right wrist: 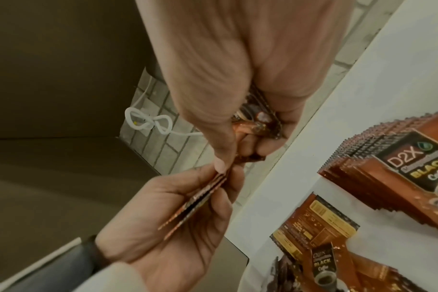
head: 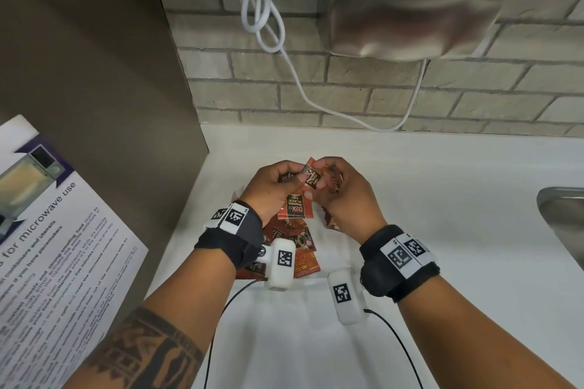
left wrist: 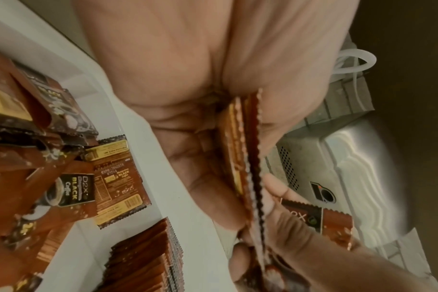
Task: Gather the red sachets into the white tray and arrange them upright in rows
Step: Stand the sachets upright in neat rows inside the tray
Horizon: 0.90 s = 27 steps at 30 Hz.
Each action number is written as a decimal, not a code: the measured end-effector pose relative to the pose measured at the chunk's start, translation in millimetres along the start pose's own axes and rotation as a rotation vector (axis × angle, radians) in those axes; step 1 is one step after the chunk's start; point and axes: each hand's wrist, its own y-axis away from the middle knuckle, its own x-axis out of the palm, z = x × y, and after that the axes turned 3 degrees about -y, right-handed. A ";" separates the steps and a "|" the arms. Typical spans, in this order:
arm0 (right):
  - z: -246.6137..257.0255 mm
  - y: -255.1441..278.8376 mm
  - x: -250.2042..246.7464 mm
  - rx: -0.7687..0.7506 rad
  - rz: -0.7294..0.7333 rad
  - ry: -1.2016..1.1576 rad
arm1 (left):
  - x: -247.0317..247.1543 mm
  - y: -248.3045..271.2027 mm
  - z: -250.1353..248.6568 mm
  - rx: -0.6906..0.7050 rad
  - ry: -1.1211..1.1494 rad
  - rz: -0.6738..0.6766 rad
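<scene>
Both hands hover over the white tray [head: 335, 247]. My left hand [head: 286, 175] grips a small stack of red sachets [left wrist: 248, 158], seen edge-on against its palm. My right hand [head: 328, 181] holds several more red sachets [right wrist: 259, 117] bunched in its palm, while its thumb and forefinger pinch one sachet [head: 312, 179] against the left hand's stack. Loose sachets [head: 295, 238] lie flat in a heap in the tray below my left wrist. A row of sachets [right wrist: 388, 168] stands upright on edge in the tray [left wrist: 143, 142].
A steel hand dryer [head: 420, 0] hangs on the brick wall ahead, with a looped white cable [head: 262, 19] beside it. A sink's rim [head: 562, 215] sits at the right on the white counter [head: 442, 186]. A brown panel with a microwave notice [head: 47, 230] closes the left side.
</scene>
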 end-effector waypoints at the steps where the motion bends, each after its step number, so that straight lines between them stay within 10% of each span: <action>1: 0.8 -1.6 -0.2 0.007 -0.013 0.024 | -0.9 -0.6 -1.5 0.011 -0.040 0.007; 10: 5.0 -7.2 -17.0 0.148 0.206 0.069 | -8.7 7.2 -18.4 0.003 -0.259 0.274; 19: -1.8 -6.6 -18.1 0.243 -0.005 -0.138 | -19.4 7.9 -7.8 -0.075 -0.148 0.286; 27: 10.9 -9.1 -26.0 0.173 0.289 0.116 | -21.0 9.6 -14.1 -0.053 -0.478 0.422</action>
